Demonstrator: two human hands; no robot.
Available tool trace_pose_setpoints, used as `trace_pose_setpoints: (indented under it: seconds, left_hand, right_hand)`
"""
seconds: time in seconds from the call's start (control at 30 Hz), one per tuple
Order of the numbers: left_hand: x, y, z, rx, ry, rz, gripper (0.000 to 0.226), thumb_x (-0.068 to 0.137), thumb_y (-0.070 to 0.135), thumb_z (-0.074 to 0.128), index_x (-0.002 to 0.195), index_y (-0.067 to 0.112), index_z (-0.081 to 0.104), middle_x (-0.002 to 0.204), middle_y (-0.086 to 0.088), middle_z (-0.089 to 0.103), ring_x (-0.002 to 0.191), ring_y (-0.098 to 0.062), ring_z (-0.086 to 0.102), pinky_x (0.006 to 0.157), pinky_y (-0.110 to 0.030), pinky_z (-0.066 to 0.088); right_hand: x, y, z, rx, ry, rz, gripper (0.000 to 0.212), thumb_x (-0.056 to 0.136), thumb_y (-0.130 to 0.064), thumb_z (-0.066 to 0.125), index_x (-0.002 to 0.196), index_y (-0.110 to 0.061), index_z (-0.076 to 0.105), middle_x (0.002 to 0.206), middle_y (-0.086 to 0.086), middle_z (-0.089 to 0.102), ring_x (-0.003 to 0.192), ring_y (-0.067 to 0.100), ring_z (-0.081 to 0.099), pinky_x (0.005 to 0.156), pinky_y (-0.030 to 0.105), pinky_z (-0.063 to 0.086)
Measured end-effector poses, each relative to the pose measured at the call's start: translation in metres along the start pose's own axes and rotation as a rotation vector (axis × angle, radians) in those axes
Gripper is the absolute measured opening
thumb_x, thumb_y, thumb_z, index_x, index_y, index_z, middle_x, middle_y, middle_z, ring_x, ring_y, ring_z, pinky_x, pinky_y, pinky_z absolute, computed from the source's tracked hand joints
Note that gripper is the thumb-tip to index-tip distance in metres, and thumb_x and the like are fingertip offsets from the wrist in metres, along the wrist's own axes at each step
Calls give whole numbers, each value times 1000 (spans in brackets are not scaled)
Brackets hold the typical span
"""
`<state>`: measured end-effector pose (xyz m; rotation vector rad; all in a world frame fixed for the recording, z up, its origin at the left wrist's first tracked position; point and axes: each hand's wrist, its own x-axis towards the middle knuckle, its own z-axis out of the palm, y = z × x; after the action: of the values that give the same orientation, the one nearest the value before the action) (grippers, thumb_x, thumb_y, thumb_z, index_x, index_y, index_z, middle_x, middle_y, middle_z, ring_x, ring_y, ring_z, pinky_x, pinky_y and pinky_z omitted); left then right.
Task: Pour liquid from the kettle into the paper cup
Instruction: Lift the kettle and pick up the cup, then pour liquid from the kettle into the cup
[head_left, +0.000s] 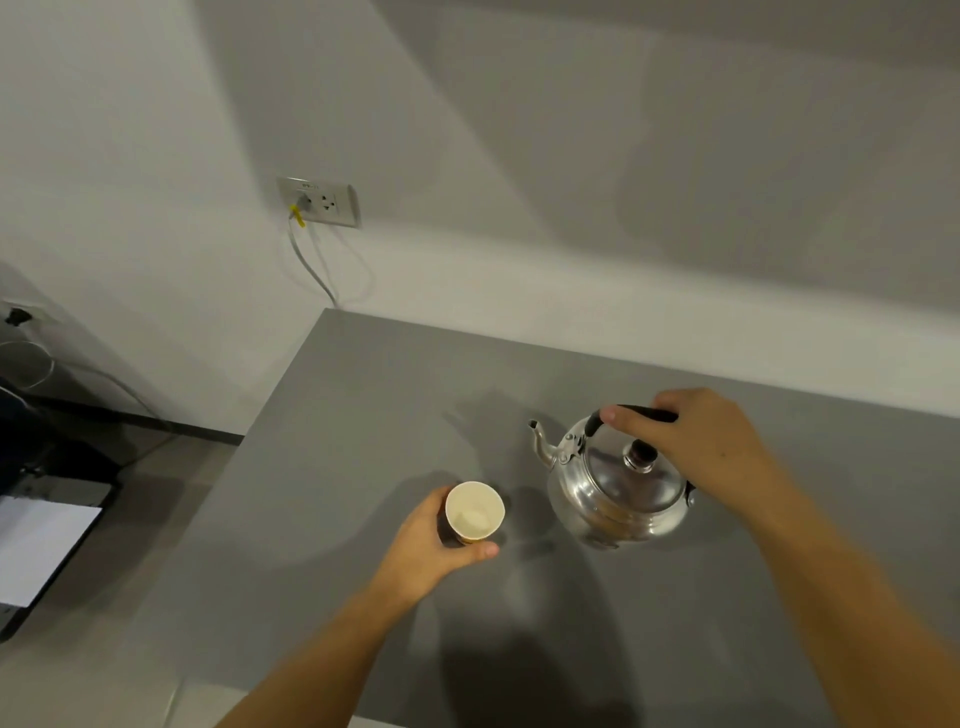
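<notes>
A shiny metal kettle (613, 488) with a black knob and a black handle stands upright on the grey table (363, 415), its spout pointing left. My right hand (696, 441) is wrapped around the handle from above. To the kettle's left a small paper cup (475, 512) stands on the table, white inside with a little liquid at the bottom. My left hand (431, 545) grips the cup's side, thumb in front. A short gap separates cup and kettle.
The table's far edge meets a white wall with a power socket (319, 202) and a hanging cable. Left of the table, lower down, sits a dark device with a white sheet (36, 545) on it. The table's left edge runs diagonally.
</notes>
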<state>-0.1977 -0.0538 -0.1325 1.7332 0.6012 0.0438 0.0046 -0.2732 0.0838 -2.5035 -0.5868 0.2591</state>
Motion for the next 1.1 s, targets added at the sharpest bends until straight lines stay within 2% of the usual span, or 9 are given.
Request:
trace_pose_setpoints:
  seconds: [0.1,0.23,0.33,0.47,0.6,0.67,0.8,1.0,1.1]
  left_hand:
    - [1,-3,6,5,16,14,72,57,47,99,118,47,62,115,23,74,106,-5,72,82,-11,55]
    - [4,-5,9,16,47,-5,62,59,46,95,112,52,63,109,29,75,102,0,72,78,-6,52]
    - [5,-5,10,32,59,-9,57,59,49,93,107,54,63,106,33,74,99,4,71,77,-7,52]
    - [4,-7,12,33,72,-13,54,61,46,93,104,54,62,104,33,74,98,5,71,83,-15,52]
    - [4,-7,13,41,82,8,54,64,42,94,105,55,61,105,33,73,98,5,71,85,-18,55]
    - [4,-7,13,42,86,14,54,66,39,94,106,54,62,105,32,73,98,3,71,87,-20,56]
    - [6,-8,15,36,103,25,53,68,35,95,108,50,63,104,20,78,98,-2,73,89,-25,58]
    - [8,-9,17,42,106,16,59,69,32,96,120,28,69,108,10,79,101,-10,74,93,-34,59]
    - [8,-9,17,45,109,12,57,68,33,97,116,34,68,108,10,79,101,-8,74,91,-29,58]
  right_hand:
    - [-10,-3,4,-25,5,-15,67,63,-83,64,50,-19,53,41,-7,55,34,5,45,45,27,38]
    - [-19,-8,11,-45,7,-49,71,63,-89,58,51,-20,54,45,-8,59,35,4,49,43,25,37]
    - [-24,-13,18,-53,9,-59,75,65,-92,51,49,-19,50,42,-10,55,35,5,46,43,25,34]
    - [-27,-22,27,-138,-2,-84,70,69,-85,53,49,-18,48,39,-6,52,40,10,46,44,28,32]
    - [-29,-38,36,-267,-42,-83,65,72,-80,53,53,-18,54,45,-1,58,46,15,55,44,30,42]
    - [-29,-47,41,-345,-45,-96,61,74,-77,56,53,-19,53,46,-2,57,48,16,55,43,30,39]
    - [-26,-62,53,-480,-61,-144,57,77,-72,58,54,-20,52,51,-1,56,50,18,52,42,28,32]
    - [-27,-79,70,-630,-99,-224,52,82,-61,58,53,-20,48,53,0,50,49,18,46,45,29,30]
    - [-27,-84,74,-671,-100,-262,50,83,-59,57,52,-22,44,52,-1,45,54,20,49,51,31,33]
